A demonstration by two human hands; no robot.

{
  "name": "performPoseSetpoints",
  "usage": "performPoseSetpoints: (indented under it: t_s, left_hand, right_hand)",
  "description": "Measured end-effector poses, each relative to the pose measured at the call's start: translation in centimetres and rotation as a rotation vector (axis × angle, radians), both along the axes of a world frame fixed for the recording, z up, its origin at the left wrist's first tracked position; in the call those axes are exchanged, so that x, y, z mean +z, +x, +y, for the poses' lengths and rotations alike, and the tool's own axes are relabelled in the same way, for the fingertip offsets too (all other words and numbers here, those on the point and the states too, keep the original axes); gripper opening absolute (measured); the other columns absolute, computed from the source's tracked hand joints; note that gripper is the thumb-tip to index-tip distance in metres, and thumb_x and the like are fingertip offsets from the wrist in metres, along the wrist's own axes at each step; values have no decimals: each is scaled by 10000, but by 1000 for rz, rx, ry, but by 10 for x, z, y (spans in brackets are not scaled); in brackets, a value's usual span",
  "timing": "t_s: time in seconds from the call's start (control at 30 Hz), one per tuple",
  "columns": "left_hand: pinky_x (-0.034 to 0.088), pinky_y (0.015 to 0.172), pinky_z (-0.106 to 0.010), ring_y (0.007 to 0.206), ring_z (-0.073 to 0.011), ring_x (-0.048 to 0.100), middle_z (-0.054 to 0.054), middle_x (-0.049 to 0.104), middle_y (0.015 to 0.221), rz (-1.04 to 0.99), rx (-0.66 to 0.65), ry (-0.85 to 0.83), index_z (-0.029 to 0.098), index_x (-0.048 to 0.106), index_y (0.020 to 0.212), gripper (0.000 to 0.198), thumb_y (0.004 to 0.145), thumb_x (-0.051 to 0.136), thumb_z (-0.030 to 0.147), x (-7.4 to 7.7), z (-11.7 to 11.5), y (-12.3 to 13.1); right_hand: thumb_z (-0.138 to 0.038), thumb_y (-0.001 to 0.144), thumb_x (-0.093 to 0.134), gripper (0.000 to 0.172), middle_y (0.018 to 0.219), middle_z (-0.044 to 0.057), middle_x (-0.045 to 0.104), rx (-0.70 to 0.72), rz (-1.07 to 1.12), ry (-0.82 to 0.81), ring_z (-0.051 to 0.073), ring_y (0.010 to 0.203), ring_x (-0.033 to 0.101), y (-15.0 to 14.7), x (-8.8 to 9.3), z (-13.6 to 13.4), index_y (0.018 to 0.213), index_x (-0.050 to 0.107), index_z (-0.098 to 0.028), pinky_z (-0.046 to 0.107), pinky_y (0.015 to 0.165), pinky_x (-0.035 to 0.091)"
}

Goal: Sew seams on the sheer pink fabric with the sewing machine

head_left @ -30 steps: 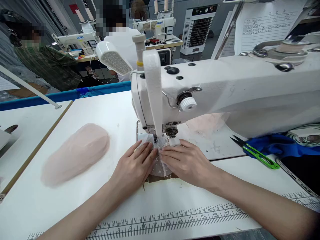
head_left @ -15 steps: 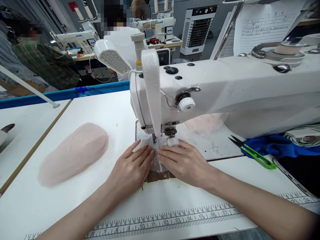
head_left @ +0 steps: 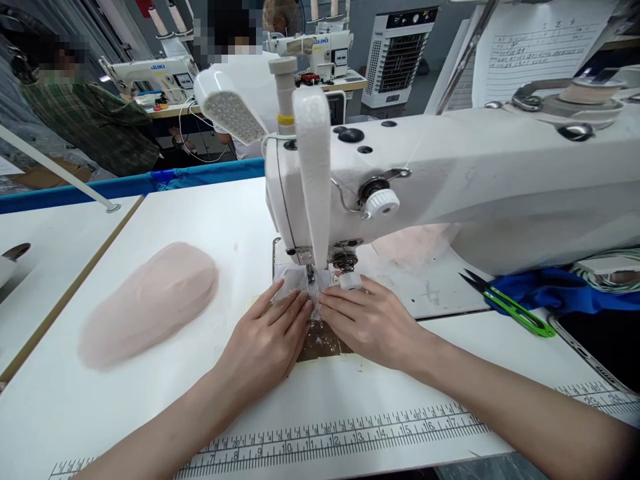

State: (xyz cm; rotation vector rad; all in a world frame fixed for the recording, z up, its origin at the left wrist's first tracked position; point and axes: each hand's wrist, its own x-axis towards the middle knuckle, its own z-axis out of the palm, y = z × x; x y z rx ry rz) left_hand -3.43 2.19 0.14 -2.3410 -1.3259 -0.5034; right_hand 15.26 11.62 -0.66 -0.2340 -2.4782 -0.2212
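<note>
**Bare left hand (head_left: 265, 337) and bare right hand (head_left: 373, 327) work sheer cloth (head_left: 295, 280) at a white metal sewing machine (head_left: 465, 173)**

Palms down, a person lays both hands over the thin, whitish, see-through cloth, which sits beneath the slim metal presser foot (head_left: 311, 275) and runs back under the fingers on either side. The left fingers are stretched out and slightly spread, their tips just left of the foot; the right fingers lie straight and close together, pointing in from the right, just beside a small white block (head_left: 351, 281) on the machine. The two sets of fingertips nearly meet, with a narrow gap between them. The undersides of both hands are hidden, so whether either one pinches the cloth cannot be told. In front of the fingers shows a shiny dark brown patch (head_left: 324, 341) set into the white table (head_left: 240, 207).

Well to the left of the hands lies a rounded, pale pink bundle of sheer fabric (head_left: 150, 307); more pale pink sheer material (head_left: 415, 245) rests under the machine's arm. At right, green-handled snips with dark blades (head_left: 515, 308) lie partly on a crumpled royal-blue cloth (head_left: 560, 291). A printed black-and-white ruler scale (head_left: 350, 437) runs along the table's near edge. Beyond, a person in a green plaid shirt (head_left: 100, 127) and another in a white top (head_left: 250, 80) appear near other sewing machines (head_left: 155, 75).
</note>
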Motion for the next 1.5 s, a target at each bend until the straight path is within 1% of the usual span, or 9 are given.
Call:
performPoseSetpoints:
  t_s: [0.27, 0.37, 0.57, 0.7, 0.83, 1.1, 1.2, 1.37, 1.5]
  left_hand:
    - [388, 1098, -491, 1086, -232, 645, -108, 698, 1128, -6, 18, -39, 88, 634, 1168, 294, 918, 490, 146, -6, 10, -9]
    - [389, 1091, -500, 1098, -239, 638, -106, 688, 1154, -9, 31, -36, 103, 622, 1192, 306, 926, 492, 182, -6, 11, -9]
    - [430, 1048, -468, 1031, -231, 669, -109, 715, 1084, 17, 58, -1, 78, 666, 1101, 261, 923, 512, 190, -2, 3, -5]
    - [424, 1054, -460, 1023, -233, 672, -115, 719, 1070, 18, 73, -7, 75, 672, 1085, 255, 916, 522, 195, -1, 0, -4]
    - [412, 1062, -461, 1026, -232, 671, -109, 720, 1069, 1, 79, -16, 83, 669, 1097, 258, 913, 529, 196, -1, 0, -4]
    - [413, 1067, -468, 1073, -244, 651, -121, 698, 1125, 2, 114, -57, 83, 651, 1141, 305, 937, 490, 242, -1, 6, -8]
    - [422, 1058, -473, 1083, -245, 646, -123, 692, 1137, 5, 106, -51, 82, 642, 1152, 315, 943, 485, 258, -2, 10, -10]
    - [412, 1067, -486, 1107, -245, 634, -119, 673, 1178, -18, 130, -65, 111, 632, 1176, 319, 948, 475, 272, -5, 14, -13]
    - [415, 1062, -483, 1132, -254, 619, -125, 655, 1209, -16, 146, -79, 105, 620, 1196, 344, 949, 474, 295, -6, 17, -14]
  right_hand:
    - [-72, 873, 518, 223, 944, 37, 751, -51, -33, 2, 151, 792, 674, -5, -2, 7, 939, 714, -155, 356, 934, 473]
    - [-56, 860, 488, 268, 961, 53, 747, -68, -68, -22, 170, 850, 674, -5, -2, 6, 992, 706, -138, 360, 922, 476]
    - [-4, 827, 456, 335, 1048, 71, 729, -69, -42, -51, 181, 962, 663, -1, -2, -1, 1019, 705, -122, 367, 929, 470]
    - [21, 806, 464, 347, 1051, 74, 728, -66, -61, -57, 185, 970, 666, 1, -2, -2, 1025, 701, -106, 383, 938, 468]
    - [8, 827, 462, 332, 1060, 71, 726, -77, -65, -40, 184, 975, 661, 0, -1, -2, 1019, 701, -119, 391, 955, 460]
    - [-4, 847, 432, 335, 1019, 39, 738, -104, -60, -6, 172, 820, 655, -4, -2, 2, 993, 706, -130, 398, 1009, 413]
    - [-19, 852, 437, 333, 1014, 36, 739, -128, -89, -5, 181, 834, 652, -5, -3, 4, 1033, 696, -124, 406, 1030, 387]
    - [0, 825, 448, 377, 1048, 55, 728, -151, -137, -6, 195, 891, 652, -6, -4, 8, 1090, 676, -138, 439, 1022, 391]
    - [-22, 850, 420, 375, 1057, 78, 724, -155, -157, -20, 223, 970, 635, -6, -2, 10, 1111, 673, -115, 462, 1081, 331]
